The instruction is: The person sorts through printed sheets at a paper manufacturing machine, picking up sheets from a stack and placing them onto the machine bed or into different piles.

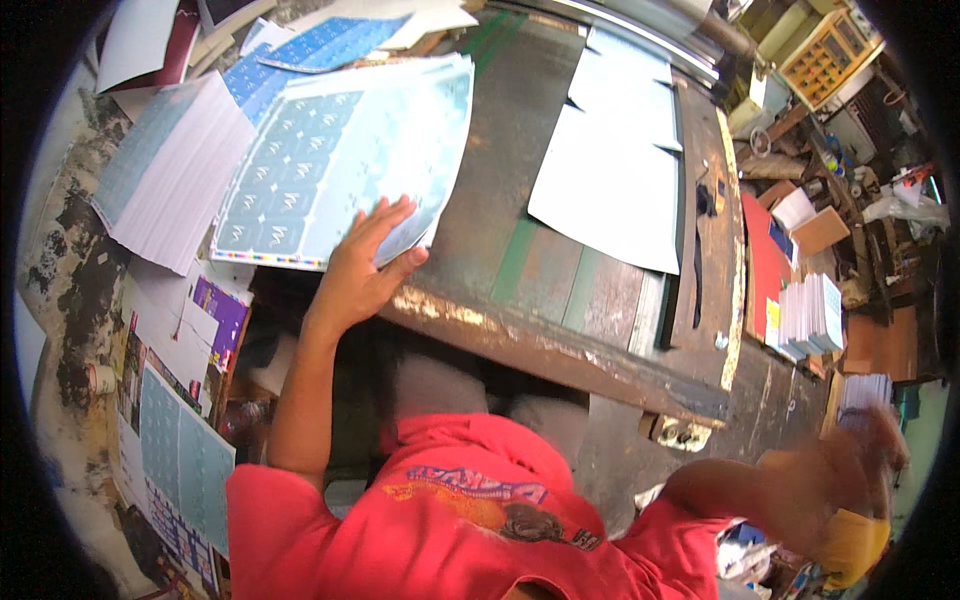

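Print shop: left hand [365, 265] spread flat on blue printed sheets [340, 160] at surface [560, 290] edge, likely squaring stack. Right hand [865, 455] blurred, grip unclear. Next calls for two-handed lift.

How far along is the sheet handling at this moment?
Done: a fanned stack of sheets lies at the far left. In hand: the left hand presses on the blue printed sheets; the right hand is blurred beside small cut stacks. Left: white sheets lie untouched.
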### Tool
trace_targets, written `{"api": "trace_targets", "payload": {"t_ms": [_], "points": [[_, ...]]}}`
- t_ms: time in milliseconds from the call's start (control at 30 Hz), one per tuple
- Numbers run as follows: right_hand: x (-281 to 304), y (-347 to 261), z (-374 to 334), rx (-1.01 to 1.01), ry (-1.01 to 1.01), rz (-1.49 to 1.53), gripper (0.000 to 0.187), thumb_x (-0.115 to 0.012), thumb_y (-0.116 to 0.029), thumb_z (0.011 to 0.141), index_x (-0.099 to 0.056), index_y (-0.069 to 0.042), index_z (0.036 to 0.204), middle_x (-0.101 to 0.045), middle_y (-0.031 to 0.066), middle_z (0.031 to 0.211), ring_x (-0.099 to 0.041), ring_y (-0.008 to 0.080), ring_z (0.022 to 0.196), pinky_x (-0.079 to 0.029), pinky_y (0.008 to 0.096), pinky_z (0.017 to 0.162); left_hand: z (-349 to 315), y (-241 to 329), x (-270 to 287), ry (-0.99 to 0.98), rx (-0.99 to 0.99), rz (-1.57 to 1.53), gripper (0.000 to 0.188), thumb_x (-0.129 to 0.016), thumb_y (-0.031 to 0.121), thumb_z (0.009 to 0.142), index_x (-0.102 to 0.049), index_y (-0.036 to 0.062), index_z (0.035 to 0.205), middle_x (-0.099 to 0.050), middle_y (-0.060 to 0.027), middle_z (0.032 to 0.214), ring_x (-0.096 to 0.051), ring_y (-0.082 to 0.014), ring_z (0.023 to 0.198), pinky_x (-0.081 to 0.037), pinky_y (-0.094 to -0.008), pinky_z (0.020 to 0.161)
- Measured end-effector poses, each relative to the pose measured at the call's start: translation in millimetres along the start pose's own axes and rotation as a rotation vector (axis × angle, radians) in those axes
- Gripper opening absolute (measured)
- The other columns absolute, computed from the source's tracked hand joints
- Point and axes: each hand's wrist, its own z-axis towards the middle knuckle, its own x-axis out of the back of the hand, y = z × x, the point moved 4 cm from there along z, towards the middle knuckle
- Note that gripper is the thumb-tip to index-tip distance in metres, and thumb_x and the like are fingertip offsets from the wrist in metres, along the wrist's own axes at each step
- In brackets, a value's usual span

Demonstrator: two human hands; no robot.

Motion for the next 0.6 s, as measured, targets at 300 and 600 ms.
{"api": "trace_targets", "payload": {"t_ms": [300, 600], "points": [[-92.3, 194.6, -297.3, -1.569, 0.295, 0.613, 0.037, -0.056, -0.033, 0.1, -0.059, -0.002, 0.119, -0.066, 0.0082, 0.106, -0.063, 0.0165, 0.093, -0.051, 0.0299, 0.083, -4.4, -34.8, 22.7, 0.379, 0.386, -0.735, 0.041, -0.059, 0.033, 0.1, -0.067, -0.0049, 0.115, -0.07, -0.0134, 0.111, -0.061, -0.0222, 0.113, -0.039, -0.0353, 0.105], [-100.4, 193.2, -232.8, -1.395, 0.152, 0.904, 0.04, -0.053, -0.03, 0.1, -0.056, 0.0, 0.125, -0.066, 0.0084, 0.096, -0.061, 0.0148, 0.084, -0.049, 0.0277, 0.077, -13.9, 57.2, -10.5, -0.063, -0.364, -0.022, 0.021, -0.061, 0.028, 0.096, -0.075, 0.0135, 0.091, -0.076, -0.002, 0.096, -0.07, -0.0255, 0.106, -0.025, -0.0555, 0.114]]}}
